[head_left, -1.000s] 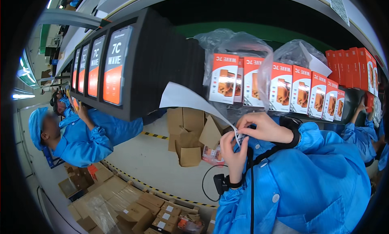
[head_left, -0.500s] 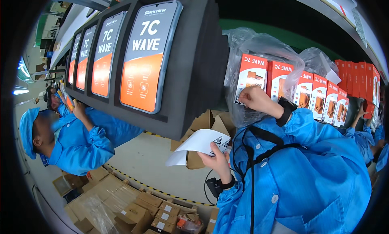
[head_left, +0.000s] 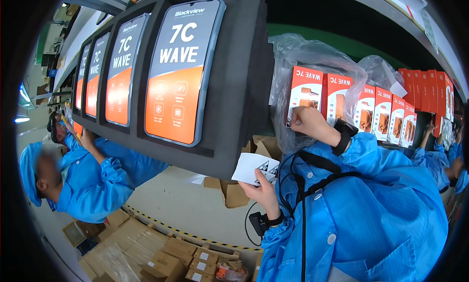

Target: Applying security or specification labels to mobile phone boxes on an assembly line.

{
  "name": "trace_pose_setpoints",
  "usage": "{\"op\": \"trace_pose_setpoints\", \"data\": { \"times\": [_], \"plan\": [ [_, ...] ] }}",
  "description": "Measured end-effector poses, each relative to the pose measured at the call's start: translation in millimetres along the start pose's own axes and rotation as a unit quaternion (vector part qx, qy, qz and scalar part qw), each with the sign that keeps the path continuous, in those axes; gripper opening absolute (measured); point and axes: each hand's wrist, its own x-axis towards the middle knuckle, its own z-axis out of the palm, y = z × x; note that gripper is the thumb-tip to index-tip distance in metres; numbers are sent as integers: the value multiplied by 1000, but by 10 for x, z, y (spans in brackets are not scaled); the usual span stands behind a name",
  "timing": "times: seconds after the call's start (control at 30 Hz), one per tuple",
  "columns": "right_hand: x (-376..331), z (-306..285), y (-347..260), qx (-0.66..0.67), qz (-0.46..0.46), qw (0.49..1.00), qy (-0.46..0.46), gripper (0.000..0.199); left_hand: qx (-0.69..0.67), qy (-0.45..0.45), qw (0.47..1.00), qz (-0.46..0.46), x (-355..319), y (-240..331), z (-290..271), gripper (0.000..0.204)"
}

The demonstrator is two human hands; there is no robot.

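My left hand [head_left: 264,190] grips a white sticker sheet [head_left: 248,165] printed with black triangular marks, thumb on its face. The sheet bends away to the left. My right hand [head_left: 312,123] has its fingers curled together against the lower left corner of a red-and-white phone-accessory box [head_left: 307,89]. Whatever lies under those fingertips is hidden. More such boxes stand in a row to the right, the nearest being a second red box [head_left: 339,94]. Clear plastic film [head_left: 288,52] lies around the first boxes.
A dark foam tray [head_left: 229,86] holding several phones [head_left: 181,72] with grey-and-orange screens fills the upper left. Beyond the row stand more red boxes [head_left: 430,91]. A co-worker in blue [head_left: 97,179] is at the left; cartons [head_left: 171,262] lie on the floor below.
The sticker sheet's long curled end has swung out of sight, so less of it shows. My right hand remains at the same box corner. The view has shifted slightly.
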Motion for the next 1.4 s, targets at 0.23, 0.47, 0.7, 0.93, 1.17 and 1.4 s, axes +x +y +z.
{"op": "trace_pose_setpoints", "data": {
  "times": [0.23,0.47,0.7,0.93,1.17,1.4],
  "plan": [
    [-172,-192,-30,49,49,998,-5,24,-332,-82,897,-280,135,-281,-6,47],
    [-917,-247,288,-16,94,967,235,68,-283,-374,869,-157,274,-587,842,51],
    [-1080,-502,392,141,205,941,228,83,-159,-433,861,-215,706,-772,1497,49],
    [-990,-370,568,381,250,886,89,76,-148,-370,890,-222,726,-1014,1227,48],
    [-1749,-905,111,330,-72,920,197,79,-221,-357,900,-120,-307,146,486,57],
    [-2606,-1852,523,297,56,868,394,66,-60,-518,852,44,-1129,-200,1353,41]
  ]
}}
